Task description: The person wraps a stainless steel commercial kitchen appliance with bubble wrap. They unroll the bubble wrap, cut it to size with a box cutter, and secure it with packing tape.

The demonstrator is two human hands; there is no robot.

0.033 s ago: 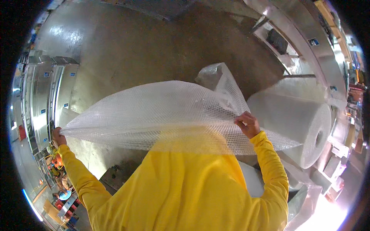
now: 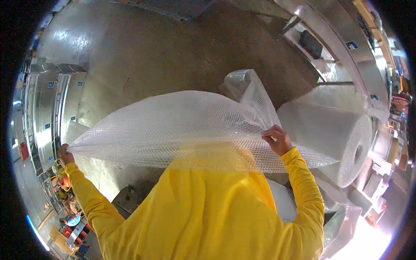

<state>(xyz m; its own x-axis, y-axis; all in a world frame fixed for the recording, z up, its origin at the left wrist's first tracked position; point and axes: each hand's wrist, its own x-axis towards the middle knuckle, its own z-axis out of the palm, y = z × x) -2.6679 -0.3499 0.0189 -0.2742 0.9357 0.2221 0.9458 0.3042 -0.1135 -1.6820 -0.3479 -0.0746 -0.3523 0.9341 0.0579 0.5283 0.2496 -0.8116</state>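
Note:
A wide sheet of clear bubble wrap (image 2: 173,117) stretches between my two hands across the front of my body. My left hand (image 2: 66,154) is closed on its gathered end at the far left. Toward the right, my right hand (image 2: 277,139) pinches the sheet between thumb and fingers. Beyond that hand, a folded flap of the sheet sticks up and away from me. Through the near part of the sheet my yellow top shows.
To my right lies a large roll of bubble wrap (image 2: 325,134). Long metal panels (image 2: 43,99) stand at the left, and a metal frame (image 2: 312,47) is at the far right. Concrete floor (image 2: 173,52) spreads ahead. Crumpled clear plastic (image 2: 342,225) hangs at the lower right.

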